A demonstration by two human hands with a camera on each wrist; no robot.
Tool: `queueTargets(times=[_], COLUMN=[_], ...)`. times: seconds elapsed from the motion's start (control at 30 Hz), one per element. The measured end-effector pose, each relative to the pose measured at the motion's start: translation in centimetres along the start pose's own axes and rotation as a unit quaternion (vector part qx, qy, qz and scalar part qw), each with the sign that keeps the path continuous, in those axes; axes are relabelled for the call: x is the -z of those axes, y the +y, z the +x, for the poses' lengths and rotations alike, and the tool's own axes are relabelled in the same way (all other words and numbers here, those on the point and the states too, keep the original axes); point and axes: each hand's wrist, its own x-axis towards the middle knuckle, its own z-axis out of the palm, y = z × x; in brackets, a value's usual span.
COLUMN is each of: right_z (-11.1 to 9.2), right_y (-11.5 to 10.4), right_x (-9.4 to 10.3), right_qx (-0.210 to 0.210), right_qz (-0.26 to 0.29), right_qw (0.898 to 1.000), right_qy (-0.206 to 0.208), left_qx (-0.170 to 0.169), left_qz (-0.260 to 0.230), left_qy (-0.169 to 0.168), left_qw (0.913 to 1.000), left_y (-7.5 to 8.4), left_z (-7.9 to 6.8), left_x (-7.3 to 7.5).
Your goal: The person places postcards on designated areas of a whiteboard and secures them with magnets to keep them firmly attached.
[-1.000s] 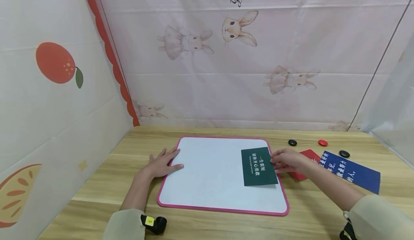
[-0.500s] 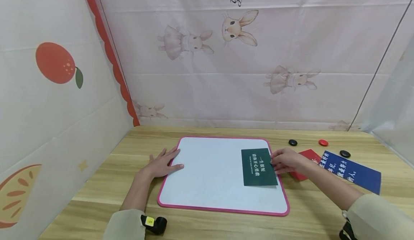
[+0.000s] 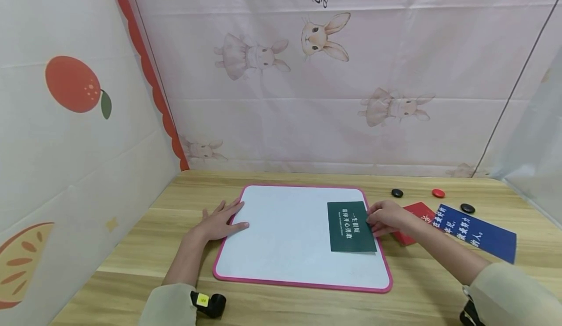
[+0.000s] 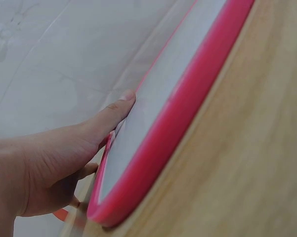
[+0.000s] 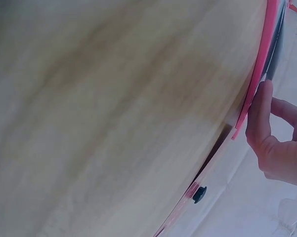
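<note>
A whiteboard (image 3: 281,248) with a pink frame lies on the wooden table. My left hand (image 3: 216,224) rests on its left edge with fingers spread; in the left wrist view the thumb of that left hand (image 4: 59,158) lies over the pink rim. A dark green card (image 3: 337,240) with white writing lies over the right part of the board. Its right edge is pinched by my right hand (image 3: 388,217), close to the board's right rim. In the right wrist view, the right hand (image 5: 281,153) has thumb and fingertips at the card's edge.
Right of the board, a red card (image 3: 419,211) lies partly under my right forearm, overlapped by a blue card (image 3: 487,235) with white writing. Behind them sit a black round magnet (image 3: 397,193), a red one (image 3: 438,193) and another black magnet (image 3: 467,208). A printed curtain (image 3: 281,135) backs the table.
Both hands stay in place. The right side of the green card sits very slightly lower toward the board than before.
</note>
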Motion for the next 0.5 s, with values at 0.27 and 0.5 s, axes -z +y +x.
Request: queueTargets(times=[0.27,0.5], right_z=[-0.04,-0.08], right_y=[-0.26,-0.29], right_x=[-0.05,-0.13], right_qx=[0.003,0.009], right_qz=[-0.021,-0.035], right_qw=[1.0,0.999], right_qy=[-0.001,0.003], left_qx=[-0.001,-0.003], left_qz=[0.0,0.002], left_qy=[-0.002,-0.002], left_qw=[1.0,1.0], left_y=[-0.06,-0.08], left_z=[0.0,-0.07], left_x=[0.0,-0.02])
